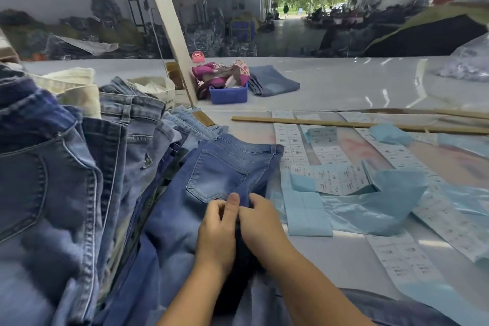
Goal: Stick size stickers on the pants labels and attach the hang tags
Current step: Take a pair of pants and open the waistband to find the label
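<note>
A pair of blue jeans (225, 167) lies back-pocket up in front of me, waistband pointing away. My left hand (218, 230) and my right hand (260, 222) meet just below the pocket, and both pinch a fold of the denim between thumb and fingers. Whatever lies between the fingertips is hidden. White size-sticker sheets (330, 178) with small printed labels lie to the right on the table, among light-blue backing paper (370, 209). More sticker strips (288, 137) run away from me past the waistband.
A tall stack of jeans (66, 180) fills the left side. A wooden stick (357, 124) lies across the far table. A blue bin (229, 92) with pink cloth and folded jeans (274, 82) sit further back. A slanted white post (169, 26) rises behind the stack.
</note>
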`<state>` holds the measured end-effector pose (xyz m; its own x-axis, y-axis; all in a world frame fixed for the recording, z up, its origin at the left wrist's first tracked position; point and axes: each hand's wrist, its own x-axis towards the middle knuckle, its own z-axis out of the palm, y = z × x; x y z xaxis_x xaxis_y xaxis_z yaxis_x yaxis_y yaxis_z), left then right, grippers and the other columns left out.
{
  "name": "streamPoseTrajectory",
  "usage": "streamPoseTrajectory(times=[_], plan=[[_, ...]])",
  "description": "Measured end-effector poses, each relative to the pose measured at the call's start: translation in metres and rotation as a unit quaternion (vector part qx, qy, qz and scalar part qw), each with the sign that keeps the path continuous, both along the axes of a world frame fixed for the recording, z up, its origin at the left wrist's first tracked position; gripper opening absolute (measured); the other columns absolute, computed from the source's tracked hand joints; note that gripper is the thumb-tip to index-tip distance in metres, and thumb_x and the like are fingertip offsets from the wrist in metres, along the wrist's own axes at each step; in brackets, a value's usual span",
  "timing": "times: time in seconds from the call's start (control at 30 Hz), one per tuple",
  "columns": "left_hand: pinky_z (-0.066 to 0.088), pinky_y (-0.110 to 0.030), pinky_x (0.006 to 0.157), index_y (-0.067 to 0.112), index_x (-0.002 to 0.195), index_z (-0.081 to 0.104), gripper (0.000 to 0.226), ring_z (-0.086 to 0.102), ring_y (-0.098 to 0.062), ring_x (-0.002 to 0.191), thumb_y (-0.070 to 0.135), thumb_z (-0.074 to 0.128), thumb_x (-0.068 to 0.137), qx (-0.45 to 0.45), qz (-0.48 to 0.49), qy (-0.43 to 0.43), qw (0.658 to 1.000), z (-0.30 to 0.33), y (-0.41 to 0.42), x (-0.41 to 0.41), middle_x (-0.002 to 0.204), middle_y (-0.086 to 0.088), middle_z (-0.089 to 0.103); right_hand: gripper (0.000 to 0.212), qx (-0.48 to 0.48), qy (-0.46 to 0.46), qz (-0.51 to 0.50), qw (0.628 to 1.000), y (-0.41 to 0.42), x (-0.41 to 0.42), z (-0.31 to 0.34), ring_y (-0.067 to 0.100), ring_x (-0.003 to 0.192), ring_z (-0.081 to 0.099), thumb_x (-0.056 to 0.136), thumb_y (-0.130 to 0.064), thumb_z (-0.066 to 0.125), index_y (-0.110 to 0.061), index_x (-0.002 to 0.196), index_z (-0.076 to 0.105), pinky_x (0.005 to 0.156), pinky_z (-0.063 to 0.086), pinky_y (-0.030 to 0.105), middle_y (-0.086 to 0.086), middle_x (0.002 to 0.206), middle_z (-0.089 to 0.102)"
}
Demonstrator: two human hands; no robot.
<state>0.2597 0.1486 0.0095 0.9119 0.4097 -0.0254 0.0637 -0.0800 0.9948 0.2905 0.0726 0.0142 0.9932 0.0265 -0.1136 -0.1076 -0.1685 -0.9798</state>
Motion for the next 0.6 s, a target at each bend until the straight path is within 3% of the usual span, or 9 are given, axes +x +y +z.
streamPoseTrajectory(times=[0.03, 0.1, 0.17, 0.27, 0.33, 0.4, 0.47, 0.53, 0.6], plan=[[0.051, -0.05, 0.086, 0.017, 0.087, 0.057, 0.059, 0.063, -0.027, 0.084, 0.072, 0.067, 0.07, -0.012, 0.018, -0.012, 1.0, 0.003, 0.0, -0.001, 0.085, -0.005, 0.068, 0.016, -0.026, -0.032, 0.013, 0.999, -0.001, -0.005, 0.004, 0.005, 0.055, 0.049, 0.081, -0.023, 0.058, -0.025, 0.065, 0.056, 0.053, 0.038, 0.022, -0.013, 0.057, 0.058], [0.049, -0.042, 0.09, 0.02, 0.096, 0.056, 0.05, 0.059, -0.025, 0.094, 0.055, 0.077, 0.066, 0.061, 0.067, -0.051, 0.995, 0.013, 0.005, 0.001, 0.098, -0.001, 0.06, 0.022, -0.055, -0.074, 0.051, 0.994, -0.004, -0.014, 0.015, 0.004, 0.058, 0.051, 0.082, -0.021, 0.055, -0.036, 0.066, 0.06, 0.057, 0.041, 0.026, -0.018, 0.059, 0.06], [0.046, -0.035, 0.092, 0.025, 0.101, 0.058, 0.039, 0.056, -0.021, 0.1, 0.037, 0.082, 0.071, 0.15, 0.068, -0.076, 0.984, 0.028, 0.013, 0.006, 0.103, 0.007, 0.056, 0.02, -0.097, -0.097, 0.104, 0.985, -0.006, -0.025, 0.022, 0.011, 0.071, 0.063, 0.078, -0.018, 0.052, -0.031, 0.081, 0.067, 0.065, 0.05, 0.032, -0.012, 0.075, 0.07], [0.048, -0.033, 0.091, 0.025, 0.1, 0.063, 0.053, 0.059, -0.015, 0.099, 0.051, 0.081, 0.057, 0.194, -0.068, 0.035, 0.978, 0.049, 0.018, 0.011, 0.103, 0.006, 0.063, 0.032, -0.215, -0.122, 0.147, 0.958, -0.007, -0.043, 0.021, 0.026, 0.088, 0.067, 0.073, -0.023, 0.05, -0.017, 0.101, 0.065, 0.072, 0.052, 0.034, 0.003, 0.096, 0.073], [0.051, -0.036, 0.084, 0.02, 0.086, 0.067, 0.047, 0.063, -0.012, 0.084, 0.048, 0.079, 0.05, 0.219, -0.13, 0.123, 0.959, 0.049, 0.02, 0.008, 0.089, 0.001, 0.071, 0.027, -0.257, -0.135, 0.188, 0.938, -0.011, -0.054, 0.017, 0.023, 0.083, 0.065, 0.071, -0.022, 0.05, -0.023, 0.093, 0.064, 0.066, 0.047, 0.03, -0.002, 0.09, 0.071], [0.054, -0.04, 0.073, 0.009, 0.073, 0.07, 0.027, 0.059, -0.016, 0.067, 0.032, 0.08, 0.063, 0.255, -0.14, 0.154, 0.944, 0.041, 0.024, 0.003, 0.069, -0.005, 0.071, 0.012, -0.225, -0.126, 0.241, 0.936, -0.018, -0.06, 0.013, 0.012, 0.063, 0.051, 0.065, -0.021, 0.05, -0.028, 0.071, 0.058, 0.059, 0.038, 0.03, -0.01, 0.065, 0.058], [0.049, -0.041, 0.067, 0.004, 0.07, 0.065, 0.022, 0.056, -0.022, 0.064, 0.023, 0.071, 0.078, 0.289, -0.094, 0.14, 0.942, 0.031, 0.026, 0.002, 0.063, -0.009, 0.065, 0.005, -0.142, -0.109, 0.249, 0.952, -0.028, -0.059, 0.012, 0.006, 0.054, 0.039, 0.061, -0.021, 0.054, -0.019, 0.066, 0.056, 0.054, 0.035, 0.029, -0.01, 0.054, 0.047], [0.044, -0.041, 0.067, 0.0, 0.074, 0.062, 0.028, 0.057, -0.029, 0.072, 0.023, 0.062, 0.09, 0.259, -0.02, 0.11, 0.959, 0.023, 0.028, 0.0, 0.071, -0.014, 0.064, 0.012, -0.022, -0.081, 0.178, 0.98, -0.036, -0.052, 0.014, 0.001, 0.056, 0.051, 0.062, -0.021, 0.064, -0.016, 0.073, 0.065, 0.056, 0.045, 0.026, -0.009, 0.063, 0.062], [0.039, -0.036, 0.06, 0.004, 0.075, 0.059, 0.03, 0.056, -0.026, 0.071, 0.025, 0.057, 0.096, 0.2, 0.056, 0.08, 0.975, 0.021, 0.024, -0.008, 0.072, -0.01, 0.061, 0.017, 0.087, -0.04, 0.069, 0.993, -0.042, -0.042, 0.016, -0.01, 0.063, 0.061, 0.069, -0.024, 0.074, -0.023, 0.082, 0.063, 0.058, 0.049, 0.013, -0.011, 0.082, 0.066]])
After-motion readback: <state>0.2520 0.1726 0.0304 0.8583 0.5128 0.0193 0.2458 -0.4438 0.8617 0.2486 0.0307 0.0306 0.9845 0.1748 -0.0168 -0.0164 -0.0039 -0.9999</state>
